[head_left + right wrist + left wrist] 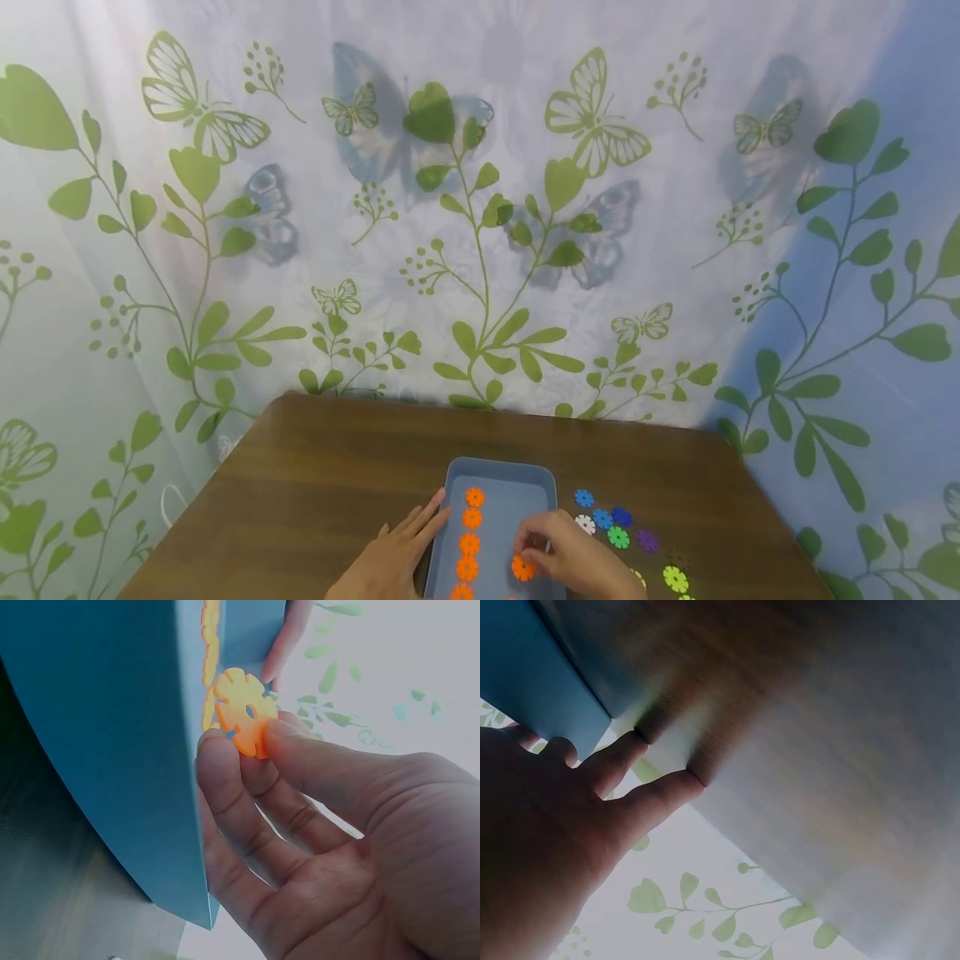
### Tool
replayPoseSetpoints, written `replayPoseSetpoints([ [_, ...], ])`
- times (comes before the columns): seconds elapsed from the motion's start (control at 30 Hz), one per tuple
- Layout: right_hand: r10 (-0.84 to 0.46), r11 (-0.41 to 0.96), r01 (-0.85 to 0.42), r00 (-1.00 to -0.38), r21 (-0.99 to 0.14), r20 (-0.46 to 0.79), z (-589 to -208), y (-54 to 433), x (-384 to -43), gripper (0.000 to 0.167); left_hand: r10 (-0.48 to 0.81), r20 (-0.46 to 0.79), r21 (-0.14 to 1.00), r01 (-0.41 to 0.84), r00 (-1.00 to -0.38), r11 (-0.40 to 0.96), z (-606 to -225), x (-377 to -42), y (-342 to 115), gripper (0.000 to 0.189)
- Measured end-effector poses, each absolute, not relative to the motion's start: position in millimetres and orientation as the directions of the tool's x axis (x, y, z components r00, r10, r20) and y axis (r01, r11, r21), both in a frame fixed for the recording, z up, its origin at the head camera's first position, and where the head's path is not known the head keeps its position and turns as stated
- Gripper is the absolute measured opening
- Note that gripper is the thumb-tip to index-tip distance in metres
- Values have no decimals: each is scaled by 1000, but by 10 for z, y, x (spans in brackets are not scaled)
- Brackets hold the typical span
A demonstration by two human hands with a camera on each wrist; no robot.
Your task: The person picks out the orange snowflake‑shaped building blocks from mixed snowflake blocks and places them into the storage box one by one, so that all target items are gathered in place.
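Observation:
My right hand point(577, 550) pinches an orange notched disc point(523, 568) between thumb and fingers, over the right part of a blue-grey tray point(517, 496). The right wrist view shows this flower-shaped disc point(234, 712) held at its edge, with a small hole in its middle. Along the tray's left part runs a column of several orange discs point(469, 544). My left hand point(390, 554) lies at the tray's left side with its fingers stretched out. In the left wrist view that hand point(562, 802) has its fingers spread, and the tray point(525, 667) is beside it.
To the right of the tray, loose discs lie on the brown wooden table point(337, 450): blue point(584, 498), white point(586, 524), green point(618, 537), purple point(647, 540) and yellow-green point(675, 578). A curtain point(480, 250) with leaves and butterflies hangs behind the table.

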State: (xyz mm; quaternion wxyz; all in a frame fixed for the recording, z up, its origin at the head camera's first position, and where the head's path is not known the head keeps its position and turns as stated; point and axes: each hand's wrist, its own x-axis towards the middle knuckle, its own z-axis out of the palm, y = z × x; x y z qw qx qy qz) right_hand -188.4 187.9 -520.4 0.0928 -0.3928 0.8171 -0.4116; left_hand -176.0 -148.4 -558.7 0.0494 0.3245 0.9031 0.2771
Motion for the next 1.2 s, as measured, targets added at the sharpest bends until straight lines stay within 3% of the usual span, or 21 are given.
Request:
replayPoseSetpoints([
  [0.33,-720,395,-587,-676,-707,159,-5140,1831,-1930,16,584,90,507,542,-807,671,-5409,-1697,-1422,110],
  [1.03,-750,411,-617,-647,-671,136,-5259,1745,-1936,22,586,74,498,539,-807,679,-5415,-1680,-1408,109],
  [1.2,-737,448,-576,-671,-683,82,-5302,1719,-1935,21,586,69,506,534,-807,677,-5411,-1669,-1415,109],
])
